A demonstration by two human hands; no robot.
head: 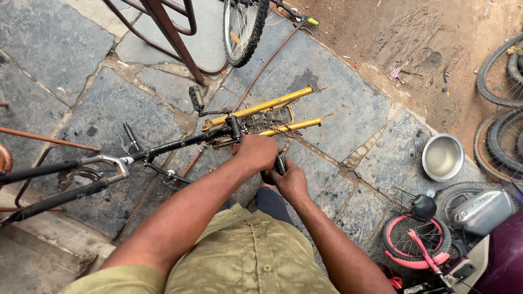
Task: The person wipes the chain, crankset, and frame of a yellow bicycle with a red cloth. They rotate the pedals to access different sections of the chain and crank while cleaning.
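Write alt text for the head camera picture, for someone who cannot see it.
Seen from above, a person's left hand presses on a black and yellow bicycle frame lying on stone paving, while the right hand grips a dark pedal. A metal bowl sits to the right.

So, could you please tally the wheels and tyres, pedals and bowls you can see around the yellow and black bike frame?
Wheels and tyres: 5 (spoked wheel at top, pink wheel, three tyres at the right edge)
Pedals: 2 (upper pedal, pedal by the right hand)
Bowls: 1 (metal bowl)
Total: 8
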